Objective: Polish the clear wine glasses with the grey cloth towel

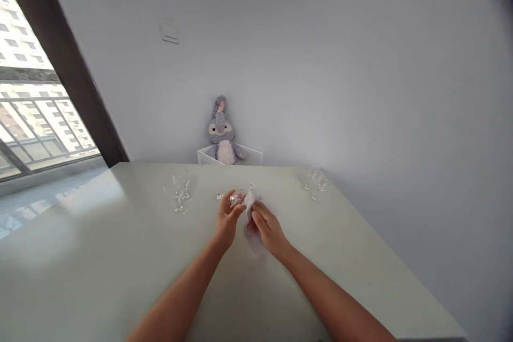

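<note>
My left hand (228, 219) is closed round a small clear glass (236, 199) lying sideways, its bowl turned toward the cloth. My right hand (267, 226) grips a whitish cloth (249, 202), which it bunches against the open end of the glass. The cloth's lower part hangs down, with a reddish patch showing near the fingers. Just beyond the cloth is another piece of clear glass (251, 187); whether it stands apart cannot be made out. Part of the held glass is hidden by my left fingers and the cloth.
Several clear stemmed glasses (180, 192) stand at the left of the pale table (120, 256), and more glasses (316, 180) are at its right edge. Behind the far edge, a grey plush rabbit (225, 144) sits in a white basket (252, 157) by the wall.
</note>
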A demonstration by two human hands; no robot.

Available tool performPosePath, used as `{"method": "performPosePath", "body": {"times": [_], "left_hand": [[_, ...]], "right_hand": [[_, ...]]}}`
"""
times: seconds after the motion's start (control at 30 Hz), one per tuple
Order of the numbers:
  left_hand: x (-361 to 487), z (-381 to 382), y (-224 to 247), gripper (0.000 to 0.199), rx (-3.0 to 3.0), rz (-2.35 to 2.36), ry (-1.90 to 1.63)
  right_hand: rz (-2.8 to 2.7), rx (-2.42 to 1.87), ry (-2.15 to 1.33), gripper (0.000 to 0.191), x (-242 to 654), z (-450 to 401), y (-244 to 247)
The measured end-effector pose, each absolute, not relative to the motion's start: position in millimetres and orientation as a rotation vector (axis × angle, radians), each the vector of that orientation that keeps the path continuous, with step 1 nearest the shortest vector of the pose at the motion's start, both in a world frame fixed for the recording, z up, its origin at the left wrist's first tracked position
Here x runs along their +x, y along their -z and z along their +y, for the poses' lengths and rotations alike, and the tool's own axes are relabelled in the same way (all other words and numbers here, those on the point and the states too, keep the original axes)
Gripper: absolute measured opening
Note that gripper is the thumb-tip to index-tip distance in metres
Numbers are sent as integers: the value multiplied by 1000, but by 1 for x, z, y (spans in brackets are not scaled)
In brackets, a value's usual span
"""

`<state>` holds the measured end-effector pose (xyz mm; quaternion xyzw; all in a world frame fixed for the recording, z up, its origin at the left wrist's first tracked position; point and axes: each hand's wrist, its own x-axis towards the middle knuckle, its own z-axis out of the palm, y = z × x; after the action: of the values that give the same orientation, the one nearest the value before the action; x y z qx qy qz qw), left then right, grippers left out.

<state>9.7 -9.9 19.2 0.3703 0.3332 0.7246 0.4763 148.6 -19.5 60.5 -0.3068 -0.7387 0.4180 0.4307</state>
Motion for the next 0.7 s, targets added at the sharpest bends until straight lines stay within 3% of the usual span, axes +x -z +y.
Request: {"method": "performPosePath", "body": {"times": [0.13,0.23,0.3,0.43,0.53,0.7], "left_hand": [[5,-13,-10,48,999,897,-1608],[4,-12,-5,47,1076,960,-1465],[4,-11,-2,49,1145,1024,-1401],[3,-11,-2,53,1271,1036,-1309],[-1,-15,-10,46,1336,901,-1324],[-1,-16,-14,47,1414,959,-1295]], "right_hand": [[-2219,-753,-650,31,154,-7,-38],[-2270,-794,-622,29,159,3,-20],[-2180,-795,-796,27,157,6,-8],[-1674,-795,-1505,17,153,6,6],[-1257,-654,-1918,24,158,8,7],[-1243,-558,-1986,32,163,4,-1]]}}
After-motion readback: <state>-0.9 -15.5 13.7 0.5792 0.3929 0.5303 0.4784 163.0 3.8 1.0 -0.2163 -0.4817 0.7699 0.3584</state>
